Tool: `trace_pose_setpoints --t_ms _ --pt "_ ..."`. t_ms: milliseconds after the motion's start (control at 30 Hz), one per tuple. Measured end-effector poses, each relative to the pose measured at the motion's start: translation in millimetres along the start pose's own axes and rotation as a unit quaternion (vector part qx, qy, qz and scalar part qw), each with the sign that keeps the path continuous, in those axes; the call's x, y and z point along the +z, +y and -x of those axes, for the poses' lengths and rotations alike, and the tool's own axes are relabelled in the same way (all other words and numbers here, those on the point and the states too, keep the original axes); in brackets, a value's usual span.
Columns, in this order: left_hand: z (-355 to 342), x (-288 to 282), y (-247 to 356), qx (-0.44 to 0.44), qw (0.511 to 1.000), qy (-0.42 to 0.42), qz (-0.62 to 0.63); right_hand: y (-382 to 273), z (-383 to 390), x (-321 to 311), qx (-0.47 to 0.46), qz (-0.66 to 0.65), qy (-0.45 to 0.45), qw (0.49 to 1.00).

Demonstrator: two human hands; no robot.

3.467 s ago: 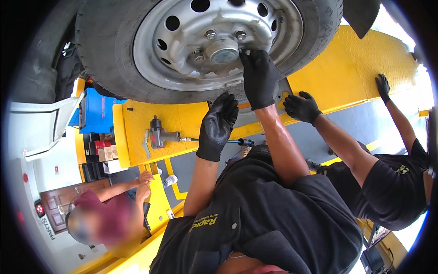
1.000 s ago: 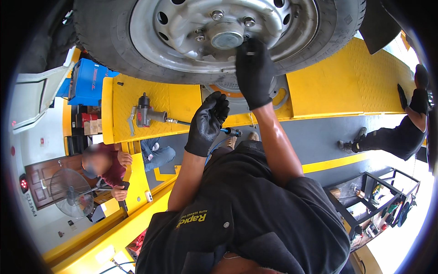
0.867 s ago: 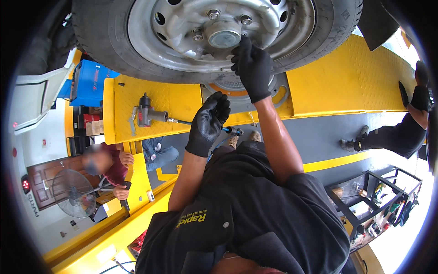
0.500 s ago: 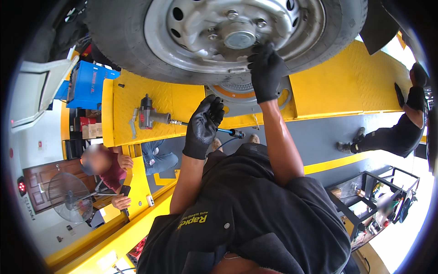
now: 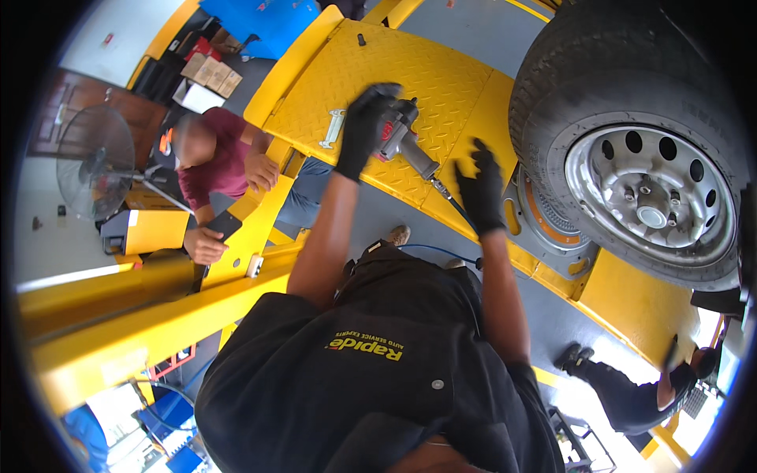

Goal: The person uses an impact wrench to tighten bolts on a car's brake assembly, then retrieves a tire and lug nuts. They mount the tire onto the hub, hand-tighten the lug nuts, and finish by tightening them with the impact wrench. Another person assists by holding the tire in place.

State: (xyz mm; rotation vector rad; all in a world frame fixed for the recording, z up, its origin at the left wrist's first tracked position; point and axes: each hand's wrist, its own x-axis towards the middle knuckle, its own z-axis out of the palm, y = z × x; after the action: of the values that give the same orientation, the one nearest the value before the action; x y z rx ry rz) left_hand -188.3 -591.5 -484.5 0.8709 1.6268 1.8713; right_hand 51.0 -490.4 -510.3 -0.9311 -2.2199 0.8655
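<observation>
My left hand [image 5: 367, 130], in a black glove, is at the head of a grey and red impact wrench [image 5: 404, 138] on the yellow platform. Motion smears its fingers, so I cannot tell whether they touch or grip the tool. To the right, my black-gloved right hand [image 5: 481, 189] holds nothing, its fingers spread apart over the platform's near edge. It is close to the air hose [image 5: 455, 203] that runs from the wrench's handle. Left of my left hand lies a silver metal bracket-like piece [image 5: 333, 128]. A small black socket-like piece [image 5: 361, 39] rests farther back.
A wheel with a steel rim [image 5: 650, 201] stands on the platform [image 5: 315, 87] at right, beside a round turnplate [image 5: 544, 209]. At left a person in a maroon shirt [image 5: 225, 154] leans on a yellow beam, holding a phone. Another person in black [image 5: 631, 390] is at lower right.
My view has swung left, so the wheel now appears at right. My right hand has come away from the wheel's rim. My left hand has reached to the impact wrench.
</observation>
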Motion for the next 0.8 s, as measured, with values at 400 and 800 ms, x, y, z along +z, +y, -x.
trace_pose_setpoints --t_ms 400,800 --pt "-112 -108 -115 -0.017 0.915 -0.093 -0.393 -40 -39 138 0.123 0.158 -0.177 0.964" --pt "-43 27 20 -0.228 0.814 -0.052 0.531 -49 145 10 -0.153 0.085 -0.018 0.984"
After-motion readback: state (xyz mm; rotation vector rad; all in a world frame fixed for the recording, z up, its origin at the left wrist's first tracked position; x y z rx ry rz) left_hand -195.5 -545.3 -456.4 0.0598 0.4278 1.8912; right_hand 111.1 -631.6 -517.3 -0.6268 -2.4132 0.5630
